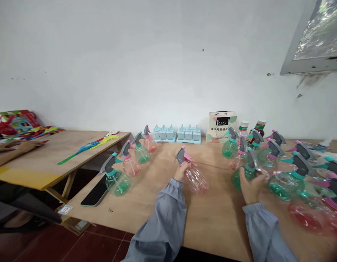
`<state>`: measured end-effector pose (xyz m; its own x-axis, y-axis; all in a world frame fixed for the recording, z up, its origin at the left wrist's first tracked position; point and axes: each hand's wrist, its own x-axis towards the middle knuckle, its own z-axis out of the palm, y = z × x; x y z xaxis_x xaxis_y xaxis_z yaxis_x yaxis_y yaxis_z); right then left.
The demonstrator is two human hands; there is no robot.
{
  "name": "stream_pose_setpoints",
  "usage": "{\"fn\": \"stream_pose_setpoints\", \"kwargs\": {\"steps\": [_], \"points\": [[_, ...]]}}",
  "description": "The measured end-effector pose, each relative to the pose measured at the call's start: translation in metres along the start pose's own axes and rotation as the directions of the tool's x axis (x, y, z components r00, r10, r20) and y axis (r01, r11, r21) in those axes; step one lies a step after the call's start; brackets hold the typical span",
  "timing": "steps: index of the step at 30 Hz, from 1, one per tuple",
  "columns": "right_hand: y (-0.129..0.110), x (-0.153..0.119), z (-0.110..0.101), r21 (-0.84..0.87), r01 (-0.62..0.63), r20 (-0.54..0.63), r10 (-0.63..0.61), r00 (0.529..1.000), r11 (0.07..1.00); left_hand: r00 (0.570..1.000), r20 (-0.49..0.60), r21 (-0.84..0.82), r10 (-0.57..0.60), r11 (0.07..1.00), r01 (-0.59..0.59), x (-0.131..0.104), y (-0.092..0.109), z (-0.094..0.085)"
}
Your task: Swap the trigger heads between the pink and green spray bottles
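Observation:
My left hand (181,171) is wrapped round the neck of a clear pink spray bottle (196,181) with a grey and pink trigger head, tilted over the middle of the table. On the right, my right hand (252,183) has its fingers spread around a green spray bottle (237,178) with a grey and teal head, which stands among several green and pink bottles. Whether its fingers press on the bottle is hard to see. Left of my hands stand several more bottles in a row, the nearest a green one (118,182) beside a black phone (95,193).
Pale blue popsicle moulds (188,134), a printed paper bag (221,127) and white-capped bottles (260,127) stand along the wall. At the left, another table (29,160) holds colourful strips (83,148), and another person's hands (28,145) rest there.

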<state>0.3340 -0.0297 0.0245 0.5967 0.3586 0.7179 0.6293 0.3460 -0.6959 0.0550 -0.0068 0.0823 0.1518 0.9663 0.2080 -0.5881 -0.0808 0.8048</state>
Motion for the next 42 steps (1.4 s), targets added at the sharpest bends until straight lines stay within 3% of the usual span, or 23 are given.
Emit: {"fn": "stream_pose_setpoints", "kwargs": {"steps": [2,7,11,13,17,22,28,34,39,42], "points": [[-0.007,-0.014,0.016,0.013,0.026,0.06,-0.027,0.998,1.0,1.0,-0.023,-0.022,0.018,1.0,-0.019,0.0,0.0,0.001],[-0.014,-0.034,0.041,0.068,0.081,0.235,-0.095,0.967,0.994,0.998,0.052,-0.005,-0.025,1.0,0.025,-0.002,0.0,0.002],[-0.012,-0.038,0.041,0.076,0.047,0.33,-0.07,0.942,0.996,0.991,-0.133,-0.04,0.014,0.999,-0.019,0.0,-0.004,0.002],[-0.011,-0.038,0.039,0.083,0.031,0.352,-0.058,0.934,0.996,0.991,-0.133,-0.049,0.018,0.999,-0.025,-0.001,-0.004,0.004],[-0.01,-0.038,0.038,0.092,0.052,0.355,-0.082,0.931,0.994,1.0,0.026,-0.048,-0.004,0.999,0.005,-0.005,-0.003,0.01],[-0.009,-0.041,0.039,0.088,0.042,0.355,-0.071,0.932,0.995,0.992,-0.122,-0.063,0.031,0.997,-0.039,-0.003,-0.003,0.006],[-0.012,-0.047,0.04,0.117,0.028,0.383,-0.071,0.921,0.993,0.999,0.017,-0.024,0.047,0.999,-0.047,0.0,0.004,-0.003],[-0.012,-0.047,0.04,0.114,0.02,0.409,-0.065,0.91,0.993,0.982,-0.132,-0.032,0.132,0.99,-0.138,-0.001,0.012,-0.005],[-0.011,-0.047,0.04,0.116,0.041,0.4,-0.084,0.913,0.992,0.986,-0.087,0.069,0.145,0.988,-0.14,0.0,0.018,-0.007],[-0.012,-0.047,0.039,0.116,0.035,0.402,-0.079,0.912,0.993,0.938,-0.256,0.108,0.234,0.971,-0.213,0.005,0.014,-0.01]]}}
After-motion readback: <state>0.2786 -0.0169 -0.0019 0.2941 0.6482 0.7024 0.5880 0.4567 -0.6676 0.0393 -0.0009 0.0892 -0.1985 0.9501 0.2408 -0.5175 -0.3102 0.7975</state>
